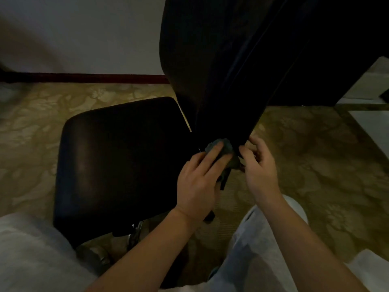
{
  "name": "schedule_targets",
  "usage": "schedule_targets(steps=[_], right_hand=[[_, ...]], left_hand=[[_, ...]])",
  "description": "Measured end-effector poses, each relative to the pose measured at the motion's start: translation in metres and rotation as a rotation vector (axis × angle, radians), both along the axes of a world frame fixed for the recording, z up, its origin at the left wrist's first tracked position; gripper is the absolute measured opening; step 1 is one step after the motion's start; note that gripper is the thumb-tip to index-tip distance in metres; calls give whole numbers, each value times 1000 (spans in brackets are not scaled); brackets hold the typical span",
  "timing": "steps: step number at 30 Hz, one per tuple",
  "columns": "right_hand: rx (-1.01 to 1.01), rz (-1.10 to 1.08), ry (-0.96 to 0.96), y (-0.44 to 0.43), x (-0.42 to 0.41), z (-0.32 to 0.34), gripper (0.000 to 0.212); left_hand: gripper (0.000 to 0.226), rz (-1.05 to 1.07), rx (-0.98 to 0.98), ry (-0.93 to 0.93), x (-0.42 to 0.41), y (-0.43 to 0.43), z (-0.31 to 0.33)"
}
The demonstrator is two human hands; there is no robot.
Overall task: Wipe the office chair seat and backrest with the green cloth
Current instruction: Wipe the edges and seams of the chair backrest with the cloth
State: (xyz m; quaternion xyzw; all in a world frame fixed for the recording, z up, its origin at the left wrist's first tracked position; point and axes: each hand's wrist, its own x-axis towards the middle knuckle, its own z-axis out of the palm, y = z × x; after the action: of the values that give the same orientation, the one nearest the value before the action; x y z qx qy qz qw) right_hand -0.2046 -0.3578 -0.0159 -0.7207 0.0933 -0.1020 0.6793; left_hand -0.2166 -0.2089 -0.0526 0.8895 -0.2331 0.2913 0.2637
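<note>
Dim room: patterned olive carpet (315, 154) meets pale wall (84, 34) (dark red skirting (84, 77)).

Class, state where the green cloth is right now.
Head view, centre: the green cloth lies against the backrest's lower end under the left hand, right hand beside it.

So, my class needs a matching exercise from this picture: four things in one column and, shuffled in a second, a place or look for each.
Column one: 1 seat; 2 green cloth; 3 right hand; 4 carpet
Column two: a patterned, covering the floor; b bunched under the left hand; c black, left of the backrest; d gripping the backrest's lower edge
Pairs: 1-c; 2-b; 3-d; 4-a
</note>
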Motion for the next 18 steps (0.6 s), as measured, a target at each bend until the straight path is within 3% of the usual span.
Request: schedule_targets(steps=[3,8,18], right_hand=[[54,-2,-5,3,-1,0,26],[69,-11,-5,5,-3,0,25],[52,-12,-4,8,0,-4,23]], left_hand=[[37,65,-139,-68,6,-4,13],[38,40,54,-31,15,-16,-16],[35,70,112,134,11,-23,-51]])
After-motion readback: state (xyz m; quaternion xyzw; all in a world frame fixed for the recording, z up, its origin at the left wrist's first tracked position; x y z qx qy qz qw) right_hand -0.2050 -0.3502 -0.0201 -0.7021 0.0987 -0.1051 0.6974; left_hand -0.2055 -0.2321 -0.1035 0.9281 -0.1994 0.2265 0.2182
